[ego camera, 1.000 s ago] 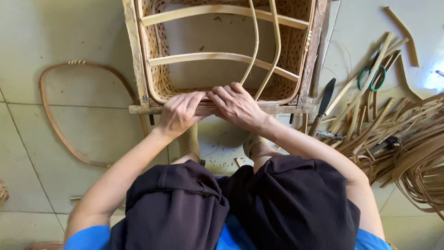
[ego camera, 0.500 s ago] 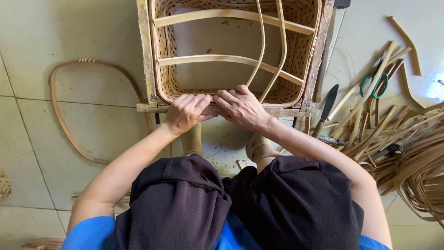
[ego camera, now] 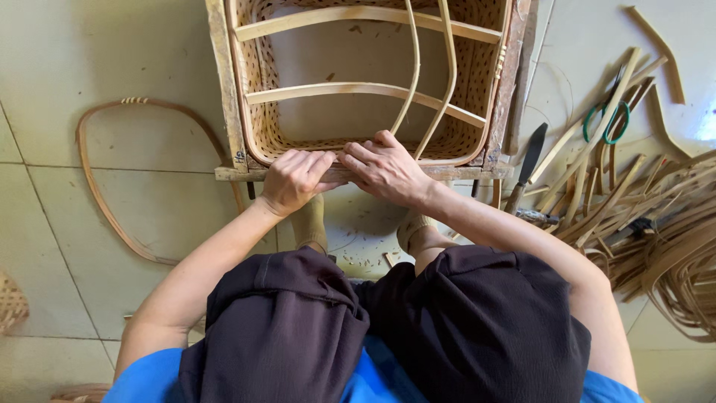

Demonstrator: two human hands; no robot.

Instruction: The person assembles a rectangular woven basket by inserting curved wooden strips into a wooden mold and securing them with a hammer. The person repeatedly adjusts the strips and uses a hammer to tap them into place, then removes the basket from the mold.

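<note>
Setting was a basket-weaving workshop, work done on a pale tiled floor [ego camera: 89,246]. A half-woven cane basket [ego camera: 365,82] sat in a wooden frame [ego camera: 224,97]. Split bamboo strips [ego camera: 656,231] lay heaped alongside, with a knife [ego camera: 528,160], green-handled scissors [ego camera: 608,119] and a bent cane hoop [ego camera: 104,194].

Woven basket [ego camera: 477,89] in a wooden frame [ego camera: 224,97] on the tiled floor [ego camera: 89,60]; left hand [ego camera: 294,179] and right hand [ego camera: 384,170] rest side by side on its near rim. Bent cane hoop [ego camera: 97,186] lies left. Cane strips [ego camera: 671,246], knife [ego camera: 528,160] and green-handled scissors [ego camera: 608,119] lie right.
</note>
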